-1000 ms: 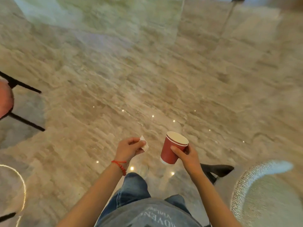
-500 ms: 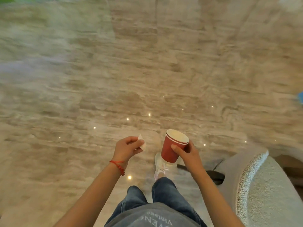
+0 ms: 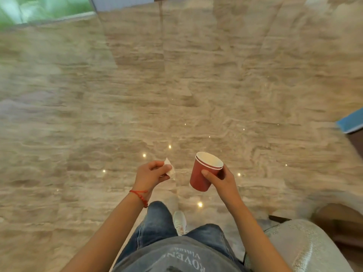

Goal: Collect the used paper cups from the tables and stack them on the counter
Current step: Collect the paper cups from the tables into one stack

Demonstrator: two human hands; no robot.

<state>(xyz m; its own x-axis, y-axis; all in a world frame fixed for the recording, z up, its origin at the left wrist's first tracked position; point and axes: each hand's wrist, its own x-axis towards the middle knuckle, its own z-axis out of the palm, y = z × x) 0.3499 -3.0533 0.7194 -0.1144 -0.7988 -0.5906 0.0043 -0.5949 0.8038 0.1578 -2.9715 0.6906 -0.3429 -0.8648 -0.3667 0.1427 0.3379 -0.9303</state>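
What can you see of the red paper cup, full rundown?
The red paper cup looks like matte red paper outside, white inside, with a rolled white rim. Two rims show one just above the other, so it seems to be two cups nested. No liquid is visible inside, and there is no lid. It tilts, mouth up and away from the person, held in the air above the stone floor. The right hand grips it from the side, thumb across the near wall, fingers wrapped behind. Nothing else touches it.

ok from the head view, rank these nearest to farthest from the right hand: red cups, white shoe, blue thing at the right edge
1. red cups: held in the right hand itself.
2. white shoe: below and left of it, on the floor.
3. blue thing: far off at the right edge.
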